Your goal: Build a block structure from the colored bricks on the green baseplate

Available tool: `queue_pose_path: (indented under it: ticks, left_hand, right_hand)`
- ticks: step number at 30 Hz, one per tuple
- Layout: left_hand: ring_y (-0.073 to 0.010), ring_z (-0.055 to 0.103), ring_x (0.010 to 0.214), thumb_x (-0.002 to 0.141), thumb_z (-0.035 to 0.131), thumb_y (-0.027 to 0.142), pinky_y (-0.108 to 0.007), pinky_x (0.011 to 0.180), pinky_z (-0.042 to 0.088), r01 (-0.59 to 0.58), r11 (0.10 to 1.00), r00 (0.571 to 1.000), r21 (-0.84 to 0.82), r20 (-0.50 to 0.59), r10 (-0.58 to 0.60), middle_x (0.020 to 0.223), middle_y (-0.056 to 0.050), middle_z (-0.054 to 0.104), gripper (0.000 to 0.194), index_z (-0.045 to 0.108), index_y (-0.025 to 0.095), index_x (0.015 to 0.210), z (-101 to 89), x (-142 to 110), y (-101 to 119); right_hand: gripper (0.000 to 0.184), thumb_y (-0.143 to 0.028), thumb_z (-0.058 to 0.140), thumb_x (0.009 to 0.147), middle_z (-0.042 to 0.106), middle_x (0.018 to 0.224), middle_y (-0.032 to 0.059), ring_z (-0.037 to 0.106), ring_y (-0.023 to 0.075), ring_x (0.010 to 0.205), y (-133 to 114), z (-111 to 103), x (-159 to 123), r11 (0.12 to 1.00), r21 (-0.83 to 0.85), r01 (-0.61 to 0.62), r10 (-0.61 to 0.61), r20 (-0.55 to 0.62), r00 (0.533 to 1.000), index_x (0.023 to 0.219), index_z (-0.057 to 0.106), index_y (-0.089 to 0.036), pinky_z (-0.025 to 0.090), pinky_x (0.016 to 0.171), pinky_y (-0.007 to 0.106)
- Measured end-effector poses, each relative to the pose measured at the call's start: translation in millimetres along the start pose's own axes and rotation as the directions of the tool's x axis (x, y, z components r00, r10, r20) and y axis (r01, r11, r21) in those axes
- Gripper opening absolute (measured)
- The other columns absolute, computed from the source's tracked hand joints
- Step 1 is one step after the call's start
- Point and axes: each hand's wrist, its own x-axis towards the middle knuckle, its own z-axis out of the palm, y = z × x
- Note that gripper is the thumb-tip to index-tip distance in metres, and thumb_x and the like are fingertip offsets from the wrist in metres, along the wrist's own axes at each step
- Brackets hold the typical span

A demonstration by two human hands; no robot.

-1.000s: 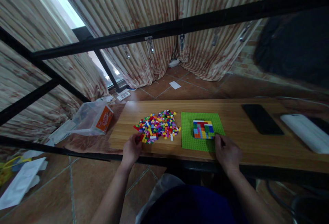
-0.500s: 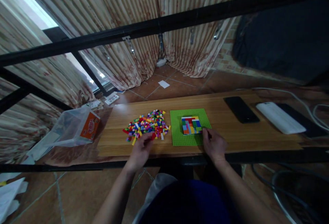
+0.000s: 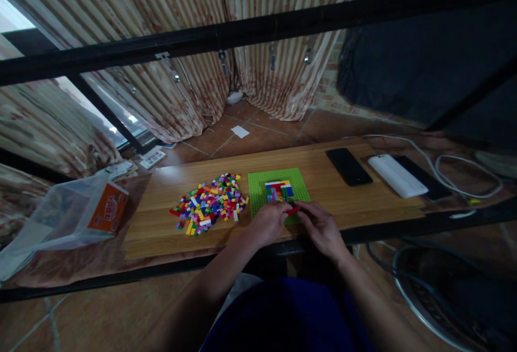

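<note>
Both left hand (image 3: 270,223) and right hand (image 3: 323,228) are working in the frame's lower middle. The left fingers are pinching a red brick (image 3: 293,211); the right ones are bending near its other end, their opening I cannot tell. Just beyond, a multicoloured block build (image 3: 278,188) is sitting on a green baseplate (image 3: 258,177), slightly below centre.

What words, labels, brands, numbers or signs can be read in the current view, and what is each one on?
No text can be read with certainty.
Orange label on the clear plastic bin: large white characters, too blurred to read.
White card-like item on the floor by the curtain: dark printed marks, too small to read.
</note>
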Motion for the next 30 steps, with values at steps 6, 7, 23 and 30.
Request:
queue_pose_path:
  ticks: [6,7,23,30]
  left_hand:
    - [-0.0184,0.065,0.097,0.095,0.044,0.016,-0.033,0.091,0.053,-0.033,0.998,0.999,0.056,-0.011,0.034,0.102,-0.008,0.072,0.026,0.069,0.017,0.103,7.2,-4,-5]
    - [-0.0186,0.065,0.098,0.095,0.044,0.016,-0.033,0.092,0.052,-0.017,0.998,0.999,0.068,-0.042,0.02,0.103,-0.008,0.072,0.026,0.069,0.018,0.104,6.6,-5,-7]
    - [-0.018,0.059,0.095,0.092,0.056,0.018,-0.033,0.089,0.051,0.097,0.963,0.964,0.25,-0.263,-0.029,0.094,-0.003,0.063,0.014,0.069,0.022,0.094,18.1,3,-28]
    - [-0.0181,0.057,0.095,0.092,0.053,0.017,-0.033,0.088,0.05,0.097,0.948,0.955,0.303,-0.297,-0.003,0.094,-0.004,0.062,0.013,0.066,0.02,0.093,24.5,3,-27]
  right_hand:
    - [0.028,-0.045,0.06,0.089,0.074,0.105,0.0064,0.068,0.0222,0.1,7,4,0,0.997,0.062,-0.044,0.041,0.049,0.998,0.101,0.075,-0.026,0.052,0.091,0.039]
    - [0.028,-0.046,0.061,0.088,0.074,0.104,0.0064,0.067,0.0223,0.1,10,5,0,0.995,0.08,-0.059,0.056,0.039,0.998,0.1,0.076,-0.026,0.052,0.091,0.038]
    - [0.032,-0.052,0.073,0.07,0.073,0.084,0.0047,0.064,0.0203,0.079,25,17,32,0.962,0.198,-0.188,0.208,-0.089,0.974,0.078,0.075,-0.022,0.049,0.077,0.035]
    - [0.045,-0.06,0.079,0.056,0.067,0.067,0.0013,0.057,0.0156,0.062,27,22,36,0.904,0.306,-0.299,0.348,-0.118,0.93,0.075,0.071,-0.02,0.046,0.062,0.03]
